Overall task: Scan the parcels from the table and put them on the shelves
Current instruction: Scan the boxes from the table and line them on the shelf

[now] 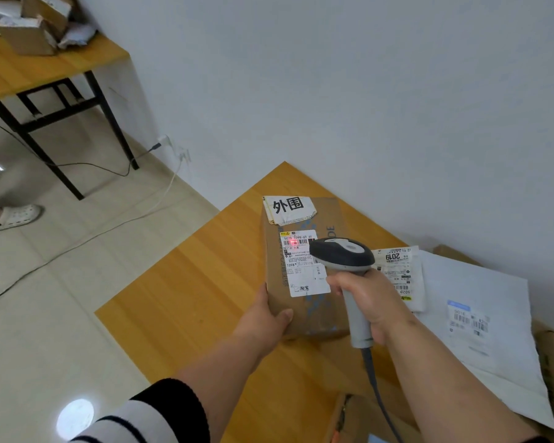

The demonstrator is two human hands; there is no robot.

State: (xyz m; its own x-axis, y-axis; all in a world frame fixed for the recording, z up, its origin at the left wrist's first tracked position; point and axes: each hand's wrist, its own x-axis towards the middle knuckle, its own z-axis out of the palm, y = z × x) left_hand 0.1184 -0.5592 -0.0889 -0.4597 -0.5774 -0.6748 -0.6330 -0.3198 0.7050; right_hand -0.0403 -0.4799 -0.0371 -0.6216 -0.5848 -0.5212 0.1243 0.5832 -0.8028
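the brown cardboard parcel (301, 282) lies flat on the wooden counter (189, 298), straight ahead of the person and slightly to the left of the right hand. its long axis runs away from the body toward the wall, so the near short end faces the hands and the far end carries a torn white sticker (289, 208) with two bold black characters.

the left hand (266, 318) is the nearer one: its fingers are out of sight along the parcel's left edge and its thumb lies across the near left corner of the top face, steadying the box. the right hand (370, 302) is wrapped around the handle of a grey handheld scanner (343, 254), whose head hangs above the right side of the parcel and points left and away at the shipping label (304, 266). a red glow falls on the barcode near the top of that label, so the scan looks to be under way.

the parcel is an oblong kraft box with blue printing down its top face and the white label stuck near the middle. its corners look a little soft and worn.

since the left hand already holds the near end, lifting it toward the shelves, which are not in view, would most likely fall to that hand.

to the right lie a white poly mailer (480, 330) and a small white labelled packet (400, 273), both on the counter close beside the scanner hand.
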